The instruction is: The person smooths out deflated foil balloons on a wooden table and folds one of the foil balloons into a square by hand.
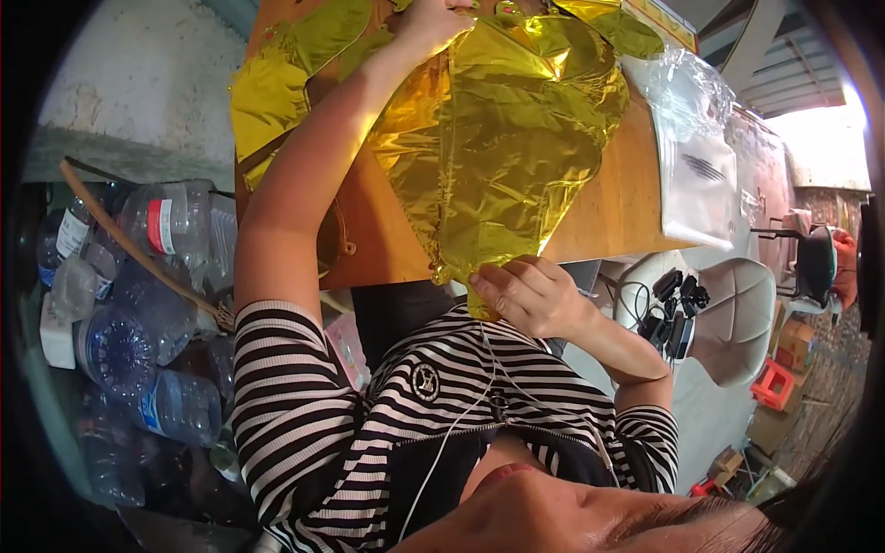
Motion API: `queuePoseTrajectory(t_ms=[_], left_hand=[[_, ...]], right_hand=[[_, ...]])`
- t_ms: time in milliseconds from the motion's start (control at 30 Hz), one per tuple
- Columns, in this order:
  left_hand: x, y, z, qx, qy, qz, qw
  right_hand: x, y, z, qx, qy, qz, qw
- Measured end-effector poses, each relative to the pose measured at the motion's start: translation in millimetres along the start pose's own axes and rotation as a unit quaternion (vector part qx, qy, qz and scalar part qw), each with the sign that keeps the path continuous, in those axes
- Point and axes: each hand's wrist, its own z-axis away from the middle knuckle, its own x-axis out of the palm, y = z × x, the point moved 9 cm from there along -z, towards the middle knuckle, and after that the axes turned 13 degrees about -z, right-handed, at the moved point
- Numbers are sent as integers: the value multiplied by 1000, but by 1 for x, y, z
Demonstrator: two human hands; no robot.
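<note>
right hand (530,297) pinched closed on the neck of the gold foil balloon (502,138) | left hand (433,23) grips its far edge over the bench (608,212) | advice: keep foil flat, neck pinched (creases tear easily)

The left arm is stretched bare toward the top edge, its hand (431,20) partly cut off and closed in a grip. The right arm is bent sharply at the elbow, its hand (533,297) held before the chest with fingers (498,281) pinched together.
</note>
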Motion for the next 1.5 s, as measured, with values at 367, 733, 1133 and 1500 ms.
queuePoseTrajectory(t_ms=[367,733,1133,1500], left_hand=[[-7,20,0,53,72,-123,988],[-3,52,36,25,52,-184,981],[35,124,118,220,-10,-434,874],[51,103,208,377,-128,-455,796]], right_hand=[[7,4,-2,86,1,-24,996],[18,5,7,107,-1,-38,994],[-7,12,11,136,10,-71,988],[-31,28,44,153,106,-40,982]])
